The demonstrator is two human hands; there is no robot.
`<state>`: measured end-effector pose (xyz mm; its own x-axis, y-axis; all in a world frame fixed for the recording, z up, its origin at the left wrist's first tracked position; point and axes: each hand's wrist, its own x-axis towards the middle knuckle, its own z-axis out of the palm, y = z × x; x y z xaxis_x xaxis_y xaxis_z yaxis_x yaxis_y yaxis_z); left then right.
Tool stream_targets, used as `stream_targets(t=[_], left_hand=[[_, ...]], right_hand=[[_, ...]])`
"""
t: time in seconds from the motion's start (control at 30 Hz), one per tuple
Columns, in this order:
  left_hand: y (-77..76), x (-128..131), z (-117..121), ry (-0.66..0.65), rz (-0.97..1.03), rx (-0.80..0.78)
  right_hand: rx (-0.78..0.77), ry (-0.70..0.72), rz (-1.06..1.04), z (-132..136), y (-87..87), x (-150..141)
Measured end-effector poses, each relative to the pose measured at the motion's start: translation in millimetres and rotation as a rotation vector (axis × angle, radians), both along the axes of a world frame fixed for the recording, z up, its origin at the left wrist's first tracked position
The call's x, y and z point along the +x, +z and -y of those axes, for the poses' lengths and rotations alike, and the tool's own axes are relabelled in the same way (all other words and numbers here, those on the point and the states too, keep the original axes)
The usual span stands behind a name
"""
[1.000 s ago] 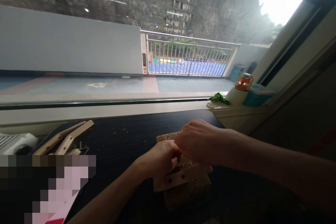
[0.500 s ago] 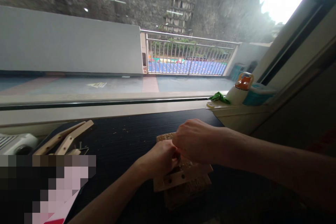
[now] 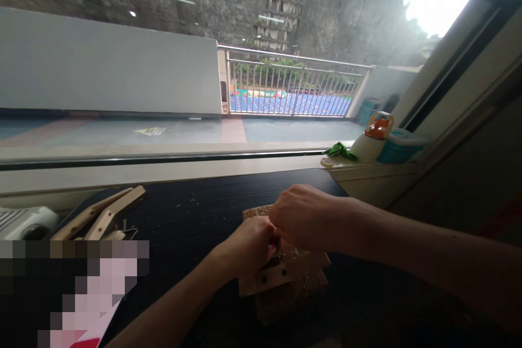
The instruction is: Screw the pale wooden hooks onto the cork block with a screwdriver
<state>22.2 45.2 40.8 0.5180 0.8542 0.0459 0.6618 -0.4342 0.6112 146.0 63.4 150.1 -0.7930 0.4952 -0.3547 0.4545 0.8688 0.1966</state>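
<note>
My left hand (image 3: pixel 252 242) is closed, with its fingertips against my right hand (image 3: pixel 305 216), which is curled into a fist just above and to the right. Whatever lies between the fingers is hidden by the knuckles. Both hands are over a light wooden strip (image 3: pixel 294 272) with two dark holes in its near side. Under and around the strip is a brown, rough-textured block (image 3: pixel 291 302), wrapped in something clear or shiny. Its far end shows behind my left hand. The near part lies in deep shadow.
On the black table (image 3: pixel 196 190), crumbs are scattered. Drilled wooden pieces (image 3: pixel 116 210) and several screws or nails (image 3: pixel 129 230) lie at left, near a white device (image 3: pixel 30 223). A white-and-orange bottle (image 3: pixel 372 138), a green cloth (image 3: pixel 340 150) and a teal box (image 3: pixel 399 147) stand on the sill.
</note>
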Motion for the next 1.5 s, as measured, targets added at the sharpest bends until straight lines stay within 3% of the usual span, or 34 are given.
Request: stream_targets(t=[0.23,0.57,0.9,1.03,1.2,1.33,1.5], left_hand=[[-2.1,0.8,-1.1,0.015,0.011,-0.022],[-5.7,1.6,-1.4,0.028,-0.011,0.06],[-6.5,2.0,-1.4,0.001,-0.009,0.073],[-5.0,1.8,-1.3,0.001,-0.032,0.062],[-2.9,2.0,-1.2,0.004,-0.037,0.055],[2.2,3.3,0.3,-0.014,-0.047,0.037],[3.1,2.2,0.6,-0.007,-0.053,0.026]], right_hand=[[-0.059,-0.057,-0.029,3.2,11.1,0.3],[-0.026,-0.046,-0.022,3.9,7.6,0.0],[-0.034,-0.142,0.037,9.1,20.7,-1.9],[-0.082,-0.12,0.04,8.2,27.4,-1.6],[-0.11,-0.094,0.006,9.6,22.7,-0.2],[-0.002,-0.127,0.002,10.0,15.4,3.4],[-0.011,-0.093,-0.007,11.3,22.0,4.1]])
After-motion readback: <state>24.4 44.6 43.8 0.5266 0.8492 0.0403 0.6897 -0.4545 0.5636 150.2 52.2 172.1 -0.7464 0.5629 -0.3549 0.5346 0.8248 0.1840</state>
